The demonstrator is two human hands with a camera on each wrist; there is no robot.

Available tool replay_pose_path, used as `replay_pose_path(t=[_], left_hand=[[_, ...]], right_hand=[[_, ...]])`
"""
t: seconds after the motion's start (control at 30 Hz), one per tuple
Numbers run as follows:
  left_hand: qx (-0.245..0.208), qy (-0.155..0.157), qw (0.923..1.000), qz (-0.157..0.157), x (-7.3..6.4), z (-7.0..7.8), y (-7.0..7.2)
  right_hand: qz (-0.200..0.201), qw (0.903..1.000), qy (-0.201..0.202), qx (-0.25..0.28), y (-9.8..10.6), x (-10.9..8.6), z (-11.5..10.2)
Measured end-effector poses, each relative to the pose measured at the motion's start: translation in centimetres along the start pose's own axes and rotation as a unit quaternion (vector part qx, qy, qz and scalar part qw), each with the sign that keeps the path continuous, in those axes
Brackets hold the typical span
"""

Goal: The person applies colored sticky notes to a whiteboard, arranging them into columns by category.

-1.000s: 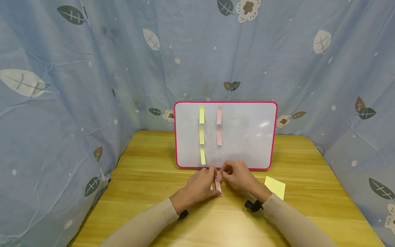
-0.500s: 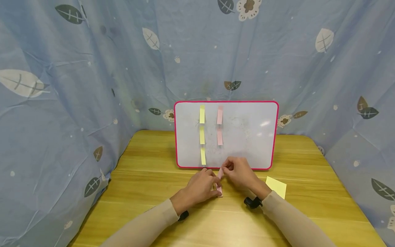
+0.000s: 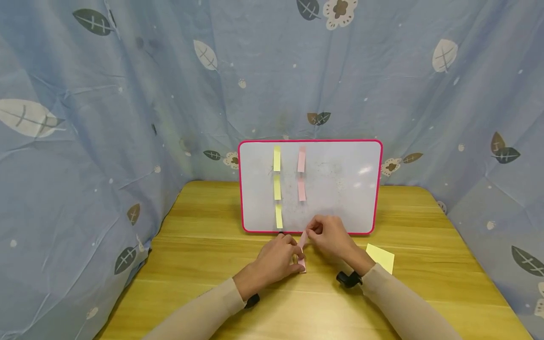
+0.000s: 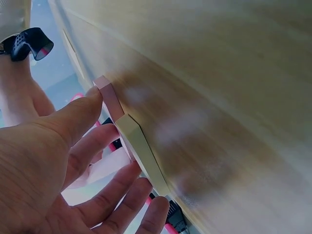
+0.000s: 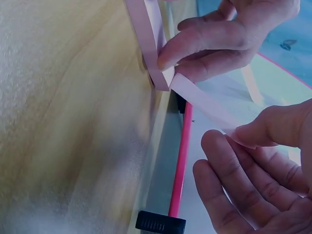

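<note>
My left hand (image 3: 275, 257) holds down a narrow pink sticky-note pad (image 5: 150, 46) on the table, its thumb at the near end and a fingertip near the far end. Beside that pad, a pale yellow sticky-note pad (image 4: 141, 148) lies close to the left fingers. Between thumb and forefinger, my right hand (image 3: 330, 237) pinches the end of a pink strip (image 5: 207, 105). The strip slants up from the pad's far end, by the left fingertips. In the head view the left hand hides much of both pads.
Behind the hands stands a whiteboard (image 3: 340, 198) with a pink frame. It bears a column of yellow strips (image 3: 277, 187) and two pink strips (image 3: 301, 160). A square yellow note (image 3: 381, 258) lies right of the right forearm. Blue curtains (image 3: 263, 71) surround the wooden table (image 3: 204, 255).
The right hand has moved slightly up toward the whiteboard, and the pink strip, curled earlier, is now drawn straighter. The left fingers have come down onto the pad. Little differs over the last half second.
</note>
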State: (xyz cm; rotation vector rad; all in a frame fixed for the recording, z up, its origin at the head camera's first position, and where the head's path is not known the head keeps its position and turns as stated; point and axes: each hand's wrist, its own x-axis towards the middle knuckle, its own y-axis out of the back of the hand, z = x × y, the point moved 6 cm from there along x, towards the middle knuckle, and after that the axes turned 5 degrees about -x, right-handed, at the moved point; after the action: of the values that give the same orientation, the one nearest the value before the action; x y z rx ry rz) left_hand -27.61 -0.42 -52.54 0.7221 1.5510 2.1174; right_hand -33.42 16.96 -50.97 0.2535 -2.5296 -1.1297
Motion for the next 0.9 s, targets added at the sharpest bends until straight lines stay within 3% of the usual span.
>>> replay_pose_path(t=[0.17,0.4,0.63,0.77,0.9], left_hand=[[0.000,-0.005,1.0000,0.007,-0.1,0.1,0.1],[0.002,-0.010,0.9999,0.003,-0.2,0.1,0.2],[-0.007,-0.017,0.9998,0.010,-0.5,0.1,0.4],[-0.009,-0.025,0.9993,0.026,-0.4,0.1,0.6],[-0.019,-0.049,0.9965,0.065,-0.4,0.3,1.4]], right_hand=[[0.025,0.9996,-0.001,0.012,0.8,-0.1,0.1],[0.084,0.9957,0.027,0.031,2.1,-0.5,-0.3],[0.113,0.9872,0.060,0.095,2.4,-1.0,-0.7],[0.127,0.9814,0.087,0.114,2.6,-1.4,-1.0],[0.142,0.9758,0.112,0.123,2.7,-1.6,-1.2]])
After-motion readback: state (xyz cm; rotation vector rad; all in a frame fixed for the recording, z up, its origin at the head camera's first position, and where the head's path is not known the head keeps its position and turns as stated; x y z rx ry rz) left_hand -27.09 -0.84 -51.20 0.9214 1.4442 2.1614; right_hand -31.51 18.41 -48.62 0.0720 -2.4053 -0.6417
